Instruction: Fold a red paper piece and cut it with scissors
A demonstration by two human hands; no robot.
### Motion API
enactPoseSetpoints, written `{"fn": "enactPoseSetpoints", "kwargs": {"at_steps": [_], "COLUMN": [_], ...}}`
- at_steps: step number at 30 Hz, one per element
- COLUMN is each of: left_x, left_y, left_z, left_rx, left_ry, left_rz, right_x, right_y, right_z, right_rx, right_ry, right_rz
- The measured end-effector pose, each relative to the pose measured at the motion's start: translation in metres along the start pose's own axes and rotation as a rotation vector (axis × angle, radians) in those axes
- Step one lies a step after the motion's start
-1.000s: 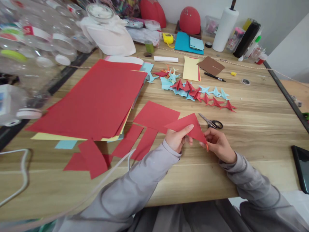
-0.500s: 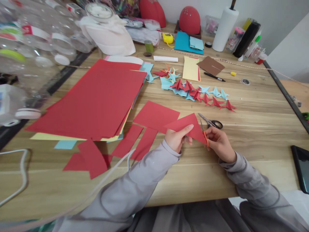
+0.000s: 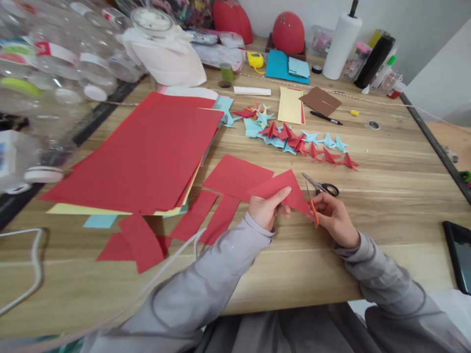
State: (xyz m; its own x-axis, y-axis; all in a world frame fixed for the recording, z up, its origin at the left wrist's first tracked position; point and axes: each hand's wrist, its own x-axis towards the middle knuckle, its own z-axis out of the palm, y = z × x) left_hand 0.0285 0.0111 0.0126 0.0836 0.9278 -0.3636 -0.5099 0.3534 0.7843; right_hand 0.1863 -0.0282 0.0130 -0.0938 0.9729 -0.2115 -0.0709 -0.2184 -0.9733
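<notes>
My left hand [image 3: 265, 208] pinches a folded red paper [image 3: 281, 189] between thumb and fingers, holding it up over the table. Close to the paper's right corner, my right hand [image 3: 336, 218] is closed on an orange-handled cutting tool [image 3: 314, 213] with a thin metal blade pointing away from me. Now a narrow gap shows between the blade and the paper's right edge. Black-handled scissors [image 3: 321, 186] lie just beyond my right hand. Under and left of the held paper are a flat red sheet [image 3: 235, 174] and red paper strips [image 3: 195, 214].
A large stack of red paper [image 3: 147, 152] covers the left of the table. Folded red and blue paper cranes [image 3: 298, 139] lie beyond my hands. A white cable [image 3: 172, 255] crosses at front left; a phone [image 3: 458, 255] rests at the right edge.
The folded red paper has shifted slightly left with my left hand, away from the tool's blade. My right hand has stayed nearly still.
</notes>
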Motion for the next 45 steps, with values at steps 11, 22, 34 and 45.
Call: {"fn": "enactPoseSetpoints", "kwargs": {"at_steps": [11,22,34,45], "left_x": [-0.010,0.000,-0.010,0.002], "left_y": [-0.007,-0.010,-0.007,0.003], "left_z": [0.001,-0.006,0.001,-0.004], "left_rx": [0.288,0.229,0.281,0.050], "left_ry": [-0.227,-0.128,-0.299,-0.020], "left_rz": [0.052,0.120,-0.024,0.112], "right_x": [0.002,0.003,0.002,-0.006], "right_y": [-0.003,-0.001,-0.006,-0.004], "right_z": [0.004,-0.001,0.003,0.002], "right_rx": [0.075,0.106,0.096,-0.290], "right_ry": [0.232,0.280,0.282,0.094], "right_rz": [-0.049,-0.051,-0.023,-0.147]}}
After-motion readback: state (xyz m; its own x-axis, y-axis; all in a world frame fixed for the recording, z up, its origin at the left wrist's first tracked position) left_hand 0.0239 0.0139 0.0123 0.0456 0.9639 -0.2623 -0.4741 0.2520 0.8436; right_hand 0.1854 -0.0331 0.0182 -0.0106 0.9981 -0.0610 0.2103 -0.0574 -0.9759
